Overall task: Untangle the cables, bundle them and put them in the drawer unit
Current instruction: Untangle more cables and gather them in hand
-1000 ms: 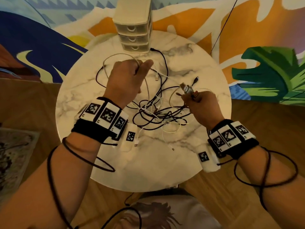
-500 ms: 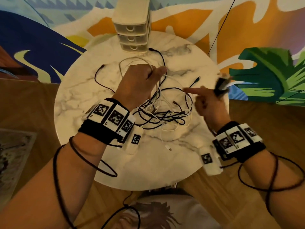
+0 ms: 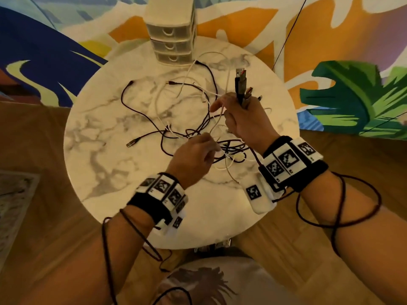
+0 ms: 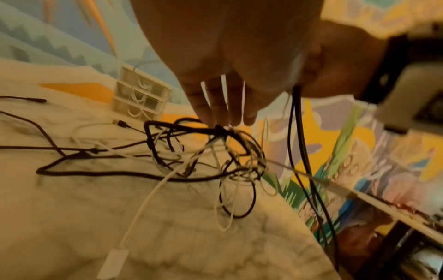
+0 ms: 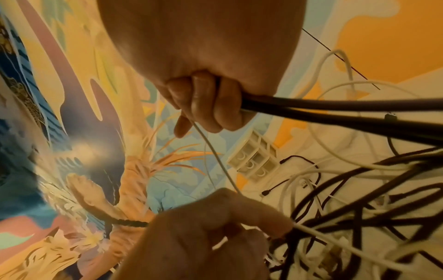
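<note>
A round white marble-patterned table (image 3: pixel 105 150) with grey veining stands on a wooden plank floor (image 3: pixel 33 238). At its far edge sits a small cream plastic drawer unit (image 3: pixel 171 34) with three stacked translucent drawers, all closed. Just in front of the unit, a tangle of thin black and white cables (image 3: pixel 189 119) sprawls over the middle of the tabletop, with loose plug ends trailing out to the left; part of the knot is lifted off the surface.

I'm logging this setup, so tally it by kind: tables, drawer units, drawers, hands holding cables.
Marble table: 1
Drawer unit: 1
Drawers: 3
Hands holding cables, left hand and right hand: 2
Total: 7
The cables themselves are too tangled to count.
</note>
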Action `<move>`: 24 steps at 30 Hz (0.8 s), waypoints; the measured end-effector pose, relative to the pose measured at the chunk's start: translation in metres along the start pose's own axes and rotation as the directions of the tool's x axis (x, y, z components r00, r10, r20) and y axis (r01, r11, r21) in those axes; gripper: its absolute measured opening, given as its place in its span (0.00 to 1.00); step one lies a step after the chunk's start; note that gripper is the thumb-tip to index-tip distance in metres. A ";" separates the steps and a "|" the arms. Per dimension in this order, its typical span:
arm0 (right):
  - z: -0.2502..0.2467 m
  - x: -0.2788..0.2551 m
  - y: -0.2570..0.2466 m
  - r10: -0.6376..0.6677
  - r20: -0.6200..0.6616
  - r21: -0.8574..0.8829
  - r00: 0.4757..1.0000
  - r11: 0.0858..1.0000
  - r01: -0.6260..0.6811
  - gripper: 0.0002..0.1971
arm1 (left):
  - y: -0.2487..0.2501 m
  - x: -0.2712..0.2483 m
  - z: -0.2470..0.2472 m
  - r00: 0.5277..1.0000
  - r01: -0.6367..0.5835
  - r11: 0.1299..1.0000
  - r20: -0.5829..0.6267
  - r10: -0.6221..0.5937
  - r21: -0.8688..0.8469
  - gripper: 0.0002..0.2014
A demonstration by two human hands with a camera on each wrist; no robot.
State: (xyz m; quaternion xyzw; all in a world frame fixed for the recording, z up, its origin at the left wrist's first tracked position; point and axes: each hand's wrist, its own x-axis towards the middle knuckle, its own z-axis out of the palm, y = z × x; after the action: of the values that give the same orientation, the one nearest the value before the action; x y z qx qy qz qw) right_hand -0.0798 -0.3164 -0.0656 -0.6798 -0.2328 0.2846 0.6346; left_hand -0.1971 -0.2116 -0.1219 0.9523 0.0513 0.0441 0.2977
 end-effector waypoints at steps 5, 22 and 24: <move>0.005 0.002 0.002 0.039 -0.030 -0.035 0.999 0.999 -0.040 0.18 | -0.005 0.010 0.013 0.994 -0.016 0.933 0.108 -0.025 0.359 0.14; 0.018 0.010 0.051 0.278 -0.177 0.003 0.944 0.960 -0.282 0.16 | -0.001 0.006 -0.026 0.988 -0.045 0.999 -0.150 0.044 0.001 0.07; 0.017 0.014 0.052 0.319 -0.181 0.037 0.930 0.948 -0.317 0.16 | -0.006 0.005 -0.030 0.987 -0.009 0.994 -0.163 -0.009 -0.110 0.08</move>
State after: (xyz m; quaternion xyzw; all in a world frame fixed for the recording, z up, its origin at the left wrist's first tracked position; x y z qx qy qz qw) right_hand -0.0834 -0.2995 -0.1194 -0.7298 -0.0589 0.3201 0.6012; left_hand -0.1962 -0.1895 -0.1008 0.9275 0.0732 0.1247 0.3448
